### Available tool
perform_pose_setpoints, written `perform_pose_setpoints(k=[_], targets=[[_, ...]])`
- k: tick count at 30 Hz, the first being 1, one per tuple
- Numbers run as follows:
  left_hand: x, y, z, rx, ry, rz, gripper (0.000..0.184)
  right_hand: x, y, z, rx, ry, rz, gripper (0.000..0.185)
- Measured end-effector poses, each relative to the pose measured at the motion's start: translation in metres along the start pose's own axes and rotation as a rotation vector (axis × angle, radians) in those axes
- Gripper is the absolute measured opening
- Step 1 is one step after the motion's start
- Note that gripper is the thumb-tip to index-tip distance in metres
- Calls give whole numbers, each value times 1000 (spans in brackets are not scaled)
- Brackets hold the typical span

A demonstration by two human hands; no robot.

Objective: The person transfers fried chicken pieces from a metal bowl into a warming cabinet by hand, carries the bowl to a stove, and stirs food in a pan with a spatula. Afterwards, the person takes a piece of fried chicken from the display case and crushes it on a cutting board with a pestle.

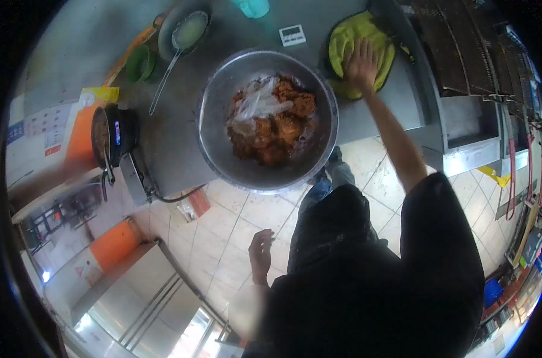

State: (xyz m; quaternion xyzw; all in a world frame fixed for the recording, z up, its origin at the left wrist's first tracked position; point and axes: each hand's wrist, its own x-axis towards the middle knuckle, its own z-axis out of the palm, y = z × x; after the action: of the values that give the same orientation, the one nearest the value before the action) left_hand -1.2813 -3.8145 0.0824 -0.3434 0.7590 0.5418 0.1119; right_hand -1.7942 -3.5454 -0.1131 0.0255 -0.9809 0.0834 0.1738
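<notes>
My right hand (361, 64) lies flat with fingers stretched out on a yellow-green cloth (344, 43) at the upper right of the counter. My left hand (261, 253) hangs low in front of my body, above the floor, its fingers loosely bent and nothing visible in them. Between the two, near the counter's front edge, stands a large metal bowl (214, 156). In it are reddish-brown, seasoned-looking chunks of food (271, 137), perhaps meat. Crumpled clear plastic (262, 101) rests on top of them.
A small white digital timer (292, 35) sits behind the bowl. To the left are a long-handled strainer (189, 31) over a pan, a green bowl (141, 63) and a black appliance (120, 131). Dark racks (456, 42) stand at the right.
</notes>
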Motion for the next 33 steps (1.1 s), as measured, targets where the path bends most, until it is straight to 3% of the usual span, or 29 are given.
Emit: perform_pose_setpoints(k=[2,5,8,13,15,18,19,20,22,24,26,28,29,30,32,33], targets=[[6,1,3,21,-16,-20,16,-63,-7,-36,163,7,-6,61],[10,-7,8,22,12,-80,18,-147,-17,-92,120,-216,64,66],[11,-30,7,-31,22,-106,19,-190,-3,-98,108,-191,-18,72],[-4,-126,0,-54,230,-260,19,-156,32,-82,0,-178,-230,72],[-19,-180,-7,30,320,-197,19,-122,47,-60,-39,-105,-258,72],[-31,-231,-29,22,369,-313,16,-70,82,-10,-195,-230,-179,74],[-33,-243,-40,41,373,-318,15,-45,134,41,-70,-165,-363,79],[-34,-247,-52,195,420,-266,12,-21,137,25,-77,-161,-357,68],[-33,-279,-78,163,420,-278,15,25,124,-32,59,-69,-365,48],[-29,-296,-114,144,444,-377,25,40,73,-107,337,86,-303,35],[-16,-320,-149,125,468,-315,24,-15,-108,-242,700,226,-78,31],[9,-339,-202,141,509,-227,22,-67,-228,-291,1063,261,178,32],[26,-343,-228,146,528,-222,22,-89,-250,-293,644,241,-69,33],[44,-334,-255,214,576,-157,23,-113,-301,-298,658,105,-137,31],[80,-299,-315,280,612,-70,33,-154,-411,-296,1055,-213,-54,30],[96,-281,-344,275,607,-52,42,-162,-447,-285,1142,-321,-139,28]])
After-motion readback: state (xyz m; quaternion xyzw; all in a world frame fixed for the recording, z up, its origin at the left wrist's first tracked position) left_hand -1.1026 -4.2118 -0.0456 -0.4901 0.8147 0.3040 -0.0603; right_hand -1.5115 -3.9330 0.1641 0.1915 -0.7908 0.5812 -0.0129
